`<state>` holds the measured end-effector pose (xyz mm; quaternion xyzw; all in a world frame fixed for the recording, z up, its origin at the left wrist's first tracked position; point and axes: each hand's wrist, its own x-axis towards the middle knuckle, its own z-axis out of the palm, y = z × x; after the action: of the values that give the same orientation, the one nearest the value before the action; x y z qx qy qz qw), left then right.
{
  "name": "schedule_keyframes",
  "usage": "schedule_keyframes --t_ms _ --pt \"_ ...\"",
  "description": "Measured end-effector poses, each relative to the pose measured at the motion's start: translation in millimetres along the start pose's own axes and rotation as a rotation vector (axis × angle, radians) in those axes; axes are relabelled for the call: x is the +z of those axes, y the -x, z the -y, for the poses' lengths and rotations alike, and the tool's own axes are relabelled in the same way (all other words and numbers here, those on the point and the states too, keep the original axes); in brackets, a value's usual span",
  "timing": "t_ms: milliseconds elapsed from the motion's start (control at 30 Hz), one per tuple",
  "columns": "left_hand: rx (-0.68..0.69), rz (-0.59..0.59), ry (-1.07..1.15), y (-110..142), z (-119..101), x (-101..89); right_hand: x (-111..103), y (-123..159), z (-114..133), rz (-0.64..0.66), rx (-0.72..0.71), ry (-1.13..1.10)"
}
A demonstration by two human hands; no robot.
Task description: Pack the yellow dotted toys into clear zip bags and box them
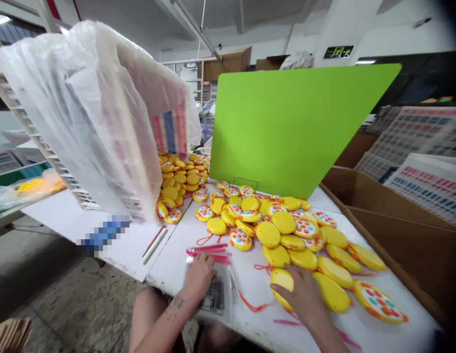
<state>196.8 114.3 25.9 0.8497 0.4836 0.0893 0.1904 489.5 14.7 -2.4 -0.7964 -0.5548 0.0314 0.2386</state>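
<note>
My left hand rests with curled fingers on a stack of clear plastic bags with red top strips at the table's near edge. My right hand lies over a yellow oval toy, fingers bent around it, its back side up. A heap of similar yellow toys with coloured buttons and orange cords spreads across the white table ahead of both hands.
A green board stands upright behind the toys. A large plastic-covered rack leans at the left, with more yellow toys beside it. Brown cardboard boxes border the right. A white pen-like stick lies on the table.
</note>
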Motion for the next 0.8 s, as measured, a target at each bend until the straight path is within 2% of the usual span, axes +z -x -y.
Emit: schedule_keyframes --t_ms 100,267,367,467,567,700,800 --pt "-0.018 0.008 -0.035 -9.5 4.2 2.8 -8.9 -3.0 6.3 0.069 -0.002 -0.152" --pt "0.012 -0.042 -0.084 -12.4 1.0 8.3 -19.4 -6.7 14.1 0.173 0.063 -0.277" --pt "0.048 -0.085 -0.083 -8.9 -0.7 8.3 -15.5 -7.9 20.5 0.171 0.092 -0.331" --pt "0.056 -0.148 -0.080 -6.5 14.5 -5.2 -5.8 -6.3 25.2 0.177 0.121 -0.392" --pt "-0.030 -0.237 -0.117 -3.2 60.0 -38.4 3.9 -2.2 25.5 0.181 0.170 -0.433" --pt "-0.247 -0.314 -0.235 15.8 155.1 -101.2 10.6 2.7 22.7 0.144 0.202 -0.478" --pt "-0.437 -0.322 -0.332 38.8 221.3 -143.8 10.3 3.6 21.4 0.118 0.228 -0.501"
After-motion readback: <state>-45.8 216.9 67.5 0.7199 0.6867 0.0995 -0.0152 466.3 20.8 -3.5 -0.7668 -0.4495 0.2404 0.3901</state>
